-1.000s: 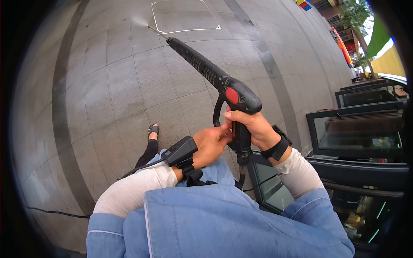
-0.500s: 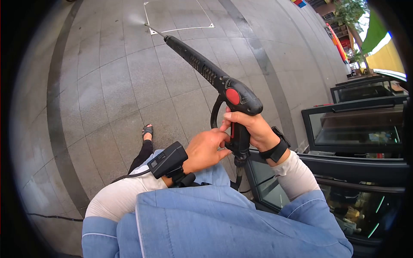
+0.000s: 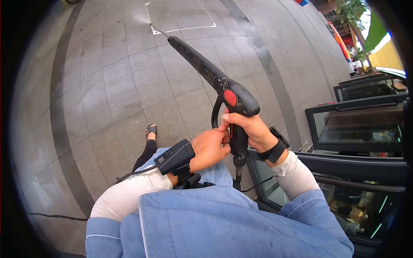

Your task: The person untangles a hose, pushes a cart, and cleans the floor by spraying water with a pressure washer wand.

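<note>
— So, starting far left of the grip, what lies there?

— Grey paving slabs (image 3: 107, 86) crossed by a dark stripe (image 3: 58, 99). A thin black cable (image 3: 51, 213) lies on the ground, low and well left of the grip.

— And nearer in?

— A foot in a black sandal (image 3: 151, 130) stands on the slabs, left of the grip. Next comes a black box-shaped device (image 3: 174, 157), strapped to the left wrist just below and left of the grip.

— The left hand?

— The left hand (image 3: 210, 147) lies against the handle, touching the right hand's fingers from the left. Its fingertips are hidden, so I cannot tell whether it clasps the handle or only rests there.

— And the tool?

— A black pressure washer gun (image 3: 234, 99) with a round red button, its body directly above the grip. Its lance (image 3: 193, 58) slants up and left, away from the grip, to the nozzle (image 3: 152, 26). A pale mist (image 3: 141, 18) shows there over the slabs, just beside a metal-framed cover (image 3: 180, 15) set in the paving. A hose (image 3: 237, 172) drops straight down from under the grip.

— The right hand?

— The right hand (image 3: 251, 129) is clenched round the gun's handle, fingers wrapped across its front.

— And right of that?

— A black wristband (image 3: 275, 149) sits just behind the grip. Dark-framed glass display cases (image 3: 357, 129) stand further right. A blue denim jacket (image 3: 215, 223) fills the view below.
</note>
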